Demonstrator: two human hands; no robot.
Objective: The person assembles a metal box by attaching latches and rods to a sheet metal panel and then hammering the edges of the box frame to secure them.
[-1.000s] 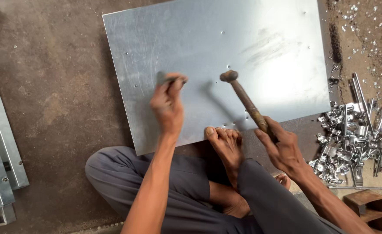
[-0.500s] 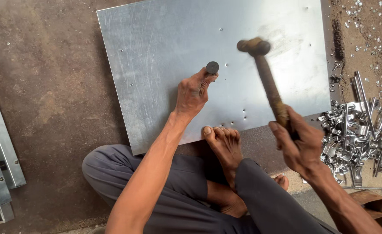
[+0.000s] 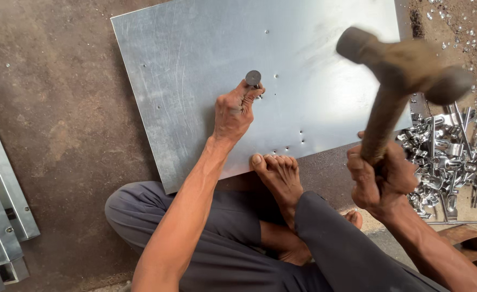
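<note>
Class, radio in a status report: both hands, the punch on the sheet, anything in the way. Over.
Left hand grips punch upright on metal sheet. Right hand holds hammer raised above. Bare foot pins sheet edge; nothing between hammer and punch.

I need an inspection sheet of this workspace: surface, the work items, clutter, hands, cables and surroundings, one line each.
Surface: bare concrete floor, dusty, with a flat metal sheet on it.
Work items: punch standing upright on the sheet; hammer raised, blurred; small holes in the sheet.
Clutter: heap of small metal brackets beside the sheet, bright chips on the ground.
Hands: left hand holds the punch; right hand grips the hammer handle.
Cables: nothing seen.
Surroundings: metal channels at the left edge; bare foot on the sheet's near edge.
</note>
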